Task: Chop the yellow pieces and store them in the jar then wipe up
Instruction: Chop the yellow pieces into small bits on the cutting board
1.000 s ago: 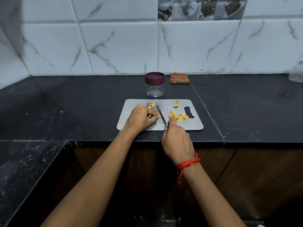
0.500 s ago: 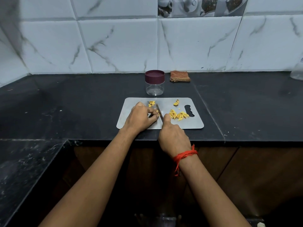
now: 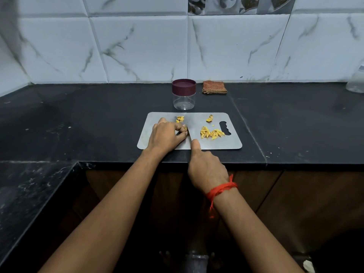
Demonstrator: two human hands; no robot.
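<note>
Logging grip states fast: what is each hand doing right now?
Left hand: fingers curled on the cutting board beside the blade; what they pin cannot be told.
Right hand: grips the knife, forefinger along its back.

- I see bare black counter (image 3: 88, 125) left of the cutting board (image 3: 234, 143), and more to its right, reaching a clear bottle (image 3: 355, 83) at the far right edge.
- Behind the board, the lidded jar (image 3: 184, 95) stands just beside its far edge. A folded cloth (image 3: 214, 87) lies near it against the tiled wall (image 3: 137, 52), with a narrow gap between them.
- The left hand (image 3: 167, 135) and knife (image 3: 189, 134) fill the board's left half; yellow pieces (image 3: 211, 133) lie on the right half.
- The right hand (image 3: 206, 168) blocks my near middle approach.
</note>
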